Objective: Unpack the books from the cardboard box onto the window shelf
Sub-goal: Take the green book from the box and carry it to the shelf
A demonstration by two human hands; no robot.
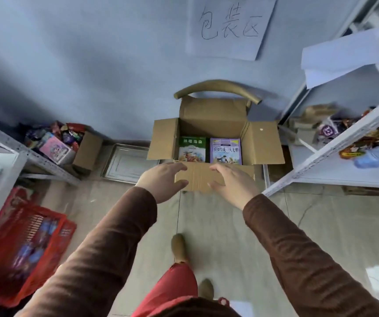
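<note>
Two books, one green [192, 149] and one purple [226, 151], lie flat in the cardboard box [213, 177] on a chair as our open, empty hands, left [162, 179] and right [233, 181], reach over its near flap; we should lift one at a time.

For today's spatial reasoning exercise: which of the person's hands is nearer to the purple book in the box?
Right. The right hand is at the near flap just below the purple book; the left hand is farther left, below the green book.
</note>
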